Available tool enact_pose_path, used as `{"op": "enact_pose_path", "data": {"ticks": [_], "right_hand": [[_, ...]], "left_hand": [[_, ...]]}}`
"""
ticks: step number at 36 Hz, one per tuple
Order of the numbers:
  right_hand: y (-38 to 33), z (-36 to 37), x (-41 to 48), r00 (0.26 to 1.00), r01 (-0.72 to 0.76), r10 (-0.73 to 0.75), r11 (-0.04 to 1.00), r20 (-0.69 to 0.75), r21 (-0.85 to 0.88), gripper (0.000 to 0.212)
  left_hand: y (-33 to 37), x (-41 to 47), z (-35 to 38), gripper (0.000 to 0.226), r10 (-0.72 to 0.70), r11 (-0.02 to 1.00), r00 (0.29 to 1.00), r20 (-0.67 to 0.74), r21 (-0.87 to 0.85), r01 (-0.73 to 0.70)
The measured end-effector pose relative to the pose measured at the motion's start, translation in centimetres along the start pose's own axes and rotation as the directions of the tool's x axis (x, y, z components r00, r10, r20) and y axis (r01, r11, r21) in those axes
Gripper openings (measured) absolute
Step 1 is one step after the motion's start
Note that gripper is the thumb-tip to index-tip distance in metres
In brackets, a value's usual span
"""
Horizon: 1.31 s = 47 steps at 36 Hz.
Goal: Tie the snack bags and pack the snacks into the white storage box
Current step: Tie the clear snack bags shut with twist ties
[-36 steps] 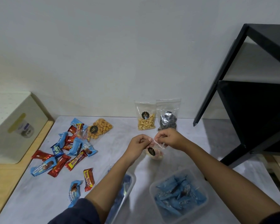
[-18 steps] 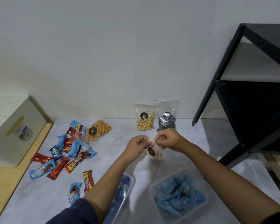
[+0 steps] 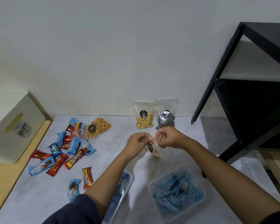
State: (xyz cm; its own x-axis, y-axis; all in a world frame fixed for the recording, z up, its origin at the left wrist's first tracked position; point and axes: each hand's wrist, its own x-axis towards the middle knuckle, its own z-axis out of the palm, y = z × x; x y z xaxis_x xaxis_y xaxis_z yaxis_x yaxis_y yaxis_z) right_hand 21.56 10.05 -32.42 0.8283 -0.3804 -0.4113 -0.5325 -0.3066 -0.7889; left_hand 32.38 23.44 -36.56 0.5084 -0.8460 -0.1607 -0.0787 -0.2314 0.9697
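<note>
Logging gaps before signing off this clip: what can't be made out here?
Small clear bag, head view: its neck, tied or not, is hidden between the left hand and right hand, which pinch it.
Left container: contents mostly covered by the left forearm.
White storage box: cut by the left edge, inside unseen.
Peanut bag label: too small to read.

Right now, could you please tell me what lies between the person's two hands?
In the head view, a small clear snack bag with a black label lies between the left hand and the right hand; both pinch its top.
</note>
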Motion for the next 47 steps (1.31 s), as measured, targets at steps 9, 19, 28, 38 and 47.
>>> {"op": "enact_pose_path", "data": {"ticks": [9,19,28,38,47], "right_hand": [[0.9,-1.3,-1.3,0.988,-0.065,0.075,0.995,0.135,-0.072,0.013],[0.0,-0.3,-0.9,0.999,-0.036,0.038,0.998,0.032,-0.048,0.012],[-0.5,0.3,-0.2,0.999,-0.032,0.035,0.997,0.035,-0.067,0.012],[0.9,-0.1,-0.1,0.982,0.186,-0.187,0.982,-0.015,-0.008,0.009],[3.1,0.3,2.5,0.905,0.309,-0.333,0.942,-0.266,-0.126,0.021]], "left_hand": [[-0.1,0.1,0.4,0.023,0.007,0.999,0.998,-0.069,-0.046,-0.010],[-0.3,-0.4,-0.4,0.017,0.016,1.000,0.999,-0.030,0.007,-0.015],[-0.2,-0.7,-1.2,0.026,0.015,0.995,0.998,-0.059,0.100,-0.009],[-0.3,-0.4,-0.4,0.017,-0.039,0.995,0.972,-0.232,-0.096,0.017],[-1.4,1.0,0.6,0.023,-0.001,1.000,0.938,-0.345,-0.018,-0.006]]}}
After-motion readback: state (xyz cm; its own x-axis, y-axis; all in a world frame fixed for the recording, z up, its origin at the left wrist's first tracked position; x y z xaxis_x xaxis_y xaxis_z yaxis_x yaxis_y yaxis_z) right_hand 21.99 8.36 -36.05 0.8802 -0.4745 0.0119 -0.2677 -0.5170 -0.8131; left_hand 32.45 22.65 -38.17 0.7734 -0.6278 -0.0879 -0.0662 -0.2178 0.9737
